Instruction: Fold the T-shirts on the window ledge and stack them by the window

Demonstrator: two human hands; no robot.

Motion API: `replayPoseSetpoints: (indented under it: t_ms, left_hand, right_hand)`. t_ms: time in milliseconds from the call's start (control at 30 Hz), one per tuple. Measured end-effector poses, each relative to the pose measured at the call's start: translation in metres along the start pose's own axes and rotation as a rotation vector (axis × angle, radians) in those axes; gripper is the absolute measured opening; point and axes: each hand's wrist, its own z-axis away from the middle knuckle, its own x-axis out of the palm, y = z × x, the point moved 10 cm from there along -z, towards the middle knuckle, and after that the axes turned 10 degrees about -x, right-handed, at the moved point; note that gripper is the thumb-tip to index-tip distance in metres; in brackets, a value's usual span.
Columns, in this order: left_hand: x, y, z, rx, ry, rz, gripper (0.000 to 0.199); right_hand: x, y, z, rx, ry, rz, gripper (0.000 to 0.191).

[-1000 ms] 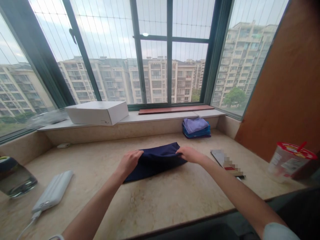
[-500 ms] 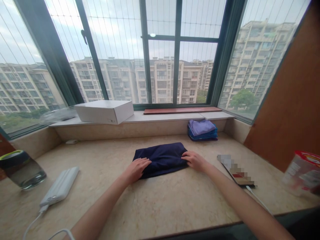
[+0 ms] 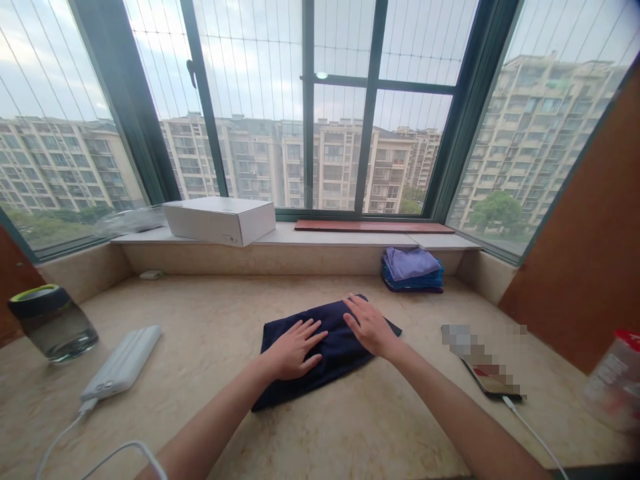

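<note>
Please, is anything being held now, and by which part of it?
Nothing is gripped: the left hand and right hand lie open on the flat, folded, navy-blue cloth.

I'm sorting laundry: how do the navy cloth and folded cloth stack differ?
The navy cloth is one dark colour; the cloth stack shows lilac and blue. The navy cloth lies low and wide beneath the left hand and right hand; the cloth stack is thicker, more compact and untouched. Both rest on the counter.
</note>
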Motion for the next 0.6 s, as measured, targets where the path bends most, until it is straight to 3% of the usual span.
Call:
replayPoseSetpoints:
  t_ms: [67, 133, 233, 333, 467, 600]
  left_hand:
    - [0.019, 0.002, 0.003, -0.074, -0.102, -0.008, 0.062]
    - [0.024, 0.010, 0.016, -0.126, -0.140, 0.006, 0.067]
    - [0.016, 0.023, 0.044, -0.131, -0.118, 0.035, 0.069]
    - [0.008, 0.028, 0.067, -0.086, -0.065, 0.055, 0.063]
    - [0.017, 0.022, 0.082, -0.197, -0.037, 0.079, 0.063]
    - [0.028, 0.038, 0.095, -0.272, -0.017, 0.107, 0.069]
  right_hand:
    - [0.035, -0.001, -0.007, 0.080, -0.209, 0.008, 0.063]
    - [0.059, -0.002, -0.012, 0.110, -0.326, 0.001, 0.066]
    - [0.071, -0.008, -0.026, 0.073, -0.294, 0.011, 0.069]
    - [0.083, -0.021, -0.040, -0.069, -0.313, 0.032, 0.066]
    - [0.089, -0.038, -0.058, -0.242, -0.352, 0.038, 0.056]
    - [0.081, -0.049, -0.075, -0.211, -0.260, 0.096, 0.054]
